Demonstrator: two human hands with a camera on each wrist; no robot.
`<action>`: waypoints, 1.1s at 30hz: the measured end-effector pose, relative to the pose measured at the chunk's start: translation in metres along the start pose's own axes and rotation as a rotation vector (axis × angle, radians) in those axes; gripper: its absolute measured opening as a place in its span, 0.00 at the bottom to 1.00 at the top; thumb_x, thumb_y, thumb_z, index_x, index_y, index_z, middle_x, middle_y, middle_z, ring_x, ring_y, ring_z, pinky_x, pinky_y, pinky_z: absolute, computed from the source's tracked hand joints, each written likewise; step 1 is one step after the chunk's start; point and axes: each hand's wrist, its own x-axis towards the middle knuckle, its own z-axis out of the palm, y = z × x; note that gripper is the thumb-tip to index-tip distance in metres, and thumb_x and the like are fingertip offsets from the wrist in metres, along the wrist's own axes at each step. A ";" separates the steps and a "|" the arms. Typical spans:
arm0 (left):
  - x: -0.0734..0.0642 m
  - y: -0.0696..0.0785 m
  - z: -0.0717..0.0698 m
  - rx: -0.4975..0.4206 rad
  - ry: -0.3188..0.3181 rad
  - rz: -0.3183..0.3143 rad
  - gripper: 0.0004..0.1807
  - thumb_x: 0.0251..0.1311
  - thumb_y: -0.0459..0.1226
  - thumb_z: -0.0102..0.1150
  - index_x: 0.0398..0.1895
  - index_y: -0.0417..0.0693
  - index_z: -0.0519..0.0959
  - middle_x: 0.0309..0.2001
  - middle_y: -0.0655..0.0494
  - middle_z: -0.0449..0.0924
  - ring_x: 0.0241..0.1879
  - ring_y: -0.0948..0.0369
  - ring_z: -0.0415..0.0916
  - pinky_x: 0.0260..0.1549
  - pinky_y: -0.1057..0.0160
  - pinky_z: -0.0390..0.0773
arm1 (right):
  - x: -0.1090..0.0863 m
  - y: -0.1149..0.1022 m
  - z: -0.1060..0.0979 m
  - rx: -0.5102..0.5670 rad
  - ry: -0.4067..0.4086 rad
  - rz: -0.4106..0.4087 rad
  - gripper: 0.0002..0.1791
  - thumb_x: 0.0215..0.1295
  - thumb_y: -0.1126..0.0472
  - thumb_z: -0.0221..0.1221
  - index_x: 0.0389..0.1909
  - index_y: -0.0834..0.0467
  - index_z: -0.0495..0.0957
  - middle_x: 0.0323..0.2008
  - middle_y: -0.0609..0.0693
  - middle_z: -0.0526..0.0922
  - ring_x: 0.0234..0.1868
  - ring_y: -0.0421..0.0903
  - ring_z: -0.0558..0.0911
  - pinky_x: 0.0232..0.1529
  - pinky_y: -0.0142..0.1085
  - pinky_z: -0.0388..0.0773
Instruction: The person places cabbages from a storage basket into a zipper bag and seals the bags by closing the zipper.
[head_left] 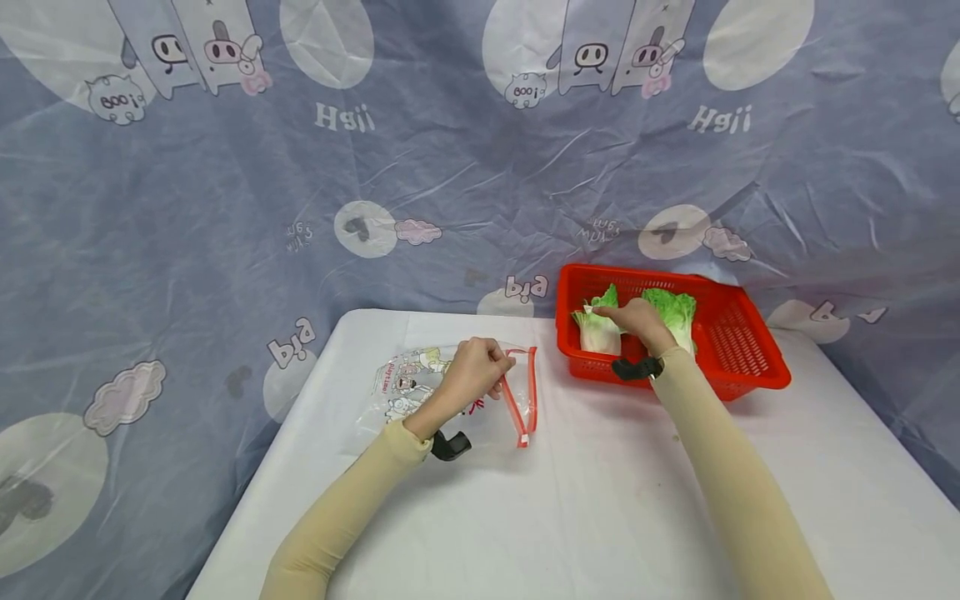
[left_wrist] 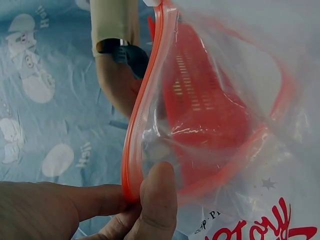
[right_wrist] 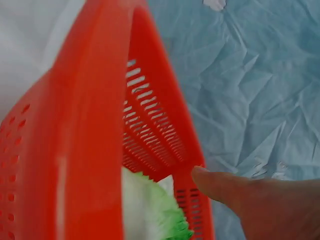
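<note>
Pinching the red zip edge [left_wrist: 144,100] of the clear bag [head_left: 408,387] with your left hand [head_left: 472,367], you've got thumb and fingers nipped right on the lip, which I'd guess stops the mouth flopping closed. Bag's lying on the white surface [head_left: 585,500], mouth pointing at the red basket [head_left: 738,333], so the 2 sit side by side and your arms don't have to cross, handy imo. Your right hand [head_left: 641,323] is over the basket, by the left cabbage piece [head_left: 600,336]. Can't tell if those fingers are gripping it or just near it, since the wrist view only gives 1 stretched-out digit. The right cabbage piece [head_left: 678,312] is partly behind that hand. Both have leafy ends away from you, probably makes the pale part easier to reach
</note>
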 end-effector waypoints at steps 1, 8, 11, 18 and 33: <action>0.000 0.000 0.000 -0.001 -0.002 0.000 0.12 0.63 0.36 0.59 0.22 0.41 0.77 0.16 0.49 0.78 0.13 0.54 0.80 0.13 0.62 0.79 | 0.002 0.001 0.001 -0.016 -0.027 0.007 0.30 0.62 0.37 0.57 0.18 0.54 0.58 0.21 0.46 0.56 0.27 0.48 0.65 0.31 0.39 0.67; -0.001 -0.001 0.004 0.009 -0.013 0.011 0.11 0.63 0.35 0.59 0.23 0.41 0.77 0.16 0.50 0.79 0.12 0.57 0.79 0.14 0.63 0.80 | 0.017 0.010 0.007 -0.110 -0.170 0.057 0.28 0.64 0.40 0.57 0.21 0.62 0.73 0.22 0.50 0.71 0.33 0.52 0.73 0.41 0.42 0.72; -0.003 -0.002 0.005 0.013 -0.012 0.012 0.11 0.63 0.35 0.59 0.22 0.41 0.77 0.16 0.50 0.78 0.11 0.57 0.79 0.13 0.63 0.79 | 0.020 0.011 0.009 -0.116 -0.188 0.061 0.27 0.63 0.41 0.58 0.24 0.63 0.75 0.23 0.50 0.72 0.35 0.52 0.73 0.39 0.40 0.71; -0.002 -0.002 0.006 0.023 -0.009 0.006 0.12 0.62 0.36 0.61 0.24 0.35 0.78 0.16 0.49 0.78 0.12 0.56 0.80 0.13 0.62 0.79 | 0.021 0.009 0.018 -0.044 -0.148 0.075 0.25 0.63 0.40 0.59 0.27 0.60 0.68 0.28 0.52 0.67 0.38 0.53 0.72 0.37 0.38 0.70; -0.006 -0.004 -0.004 0.021 0.017 -0.018 0.07 0.57 0.33 0.66 0.26 0.38 0.80 0.18 0.51 0.80 0.14 0.57 0.81 0.13 0.65 0.78 | 0.018 0.018 0.019 0.050 -0.045 0.028 0.23 0.60 0.42 0.58 0.17 0.55 0.73 0.16 0.44 0.66 0.22 0.44 0.68 0.29 0.34 0.66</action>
